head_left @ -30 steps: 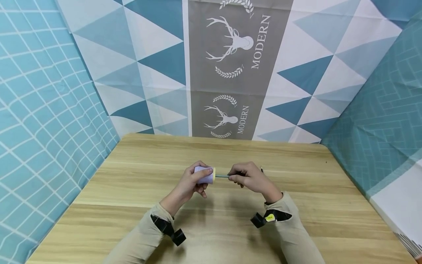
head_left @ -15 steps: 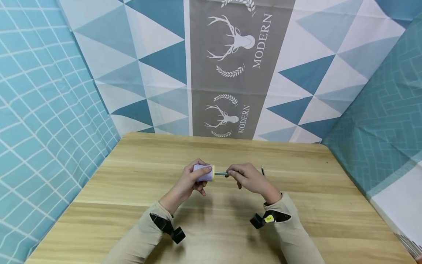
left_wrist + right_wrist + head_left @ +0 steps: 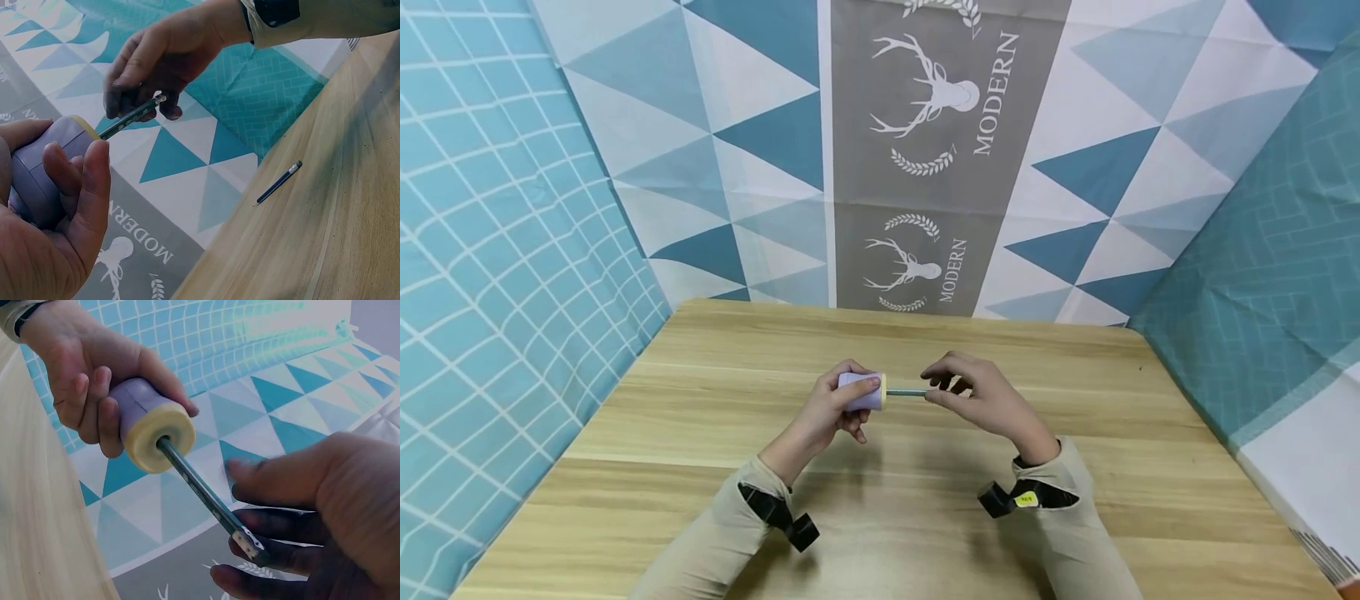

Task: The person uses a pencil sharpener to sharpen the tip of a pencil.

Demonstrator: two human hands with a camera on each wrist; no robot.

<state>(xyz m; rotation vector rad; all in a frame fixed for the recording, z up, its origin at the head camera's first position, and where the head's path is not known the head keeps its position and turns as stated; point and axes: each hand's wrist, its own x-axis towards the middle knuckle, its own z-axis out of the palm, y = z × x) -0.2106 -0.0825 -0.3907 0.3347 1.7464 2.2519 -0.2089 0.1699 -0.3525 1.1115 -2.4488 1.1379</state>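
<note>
A purple pencil sharpener (image 3: 859, 392) with a cream-yellow front is gripped in my left hand (image 3: 820, 417), thumb along its top. Out of its hole sticks a dark green pencil (image 3: 906, 392), pointing towards my right hand (image 3: 981, 396). In the right wrist view the pencil's pale-banded end (image 3: 249, 544) lies against or just in front of my right fingers (image 3: 275, 550); whether they touch cannot be told. My right thumb stands apart from the pencil, and the fingers are loosely spread. The pencil's tip is hidden inside the sharpener.
A second dark pencil (image 3: 279, 183) lies on the wooden table (image 3: 775, 517), seen in the left wrist view. Patterned cloth (image 3: 760, 167) hangs behind and on both sides. White material (image 3: 1315, 458) stands at the right edge.
My right fingers pinched the pencil's end earlier; now they are spread and the hand has moved slightly right. More of the pencil shows. The left hand keeps its grip on the pencil sharpener.
</note>
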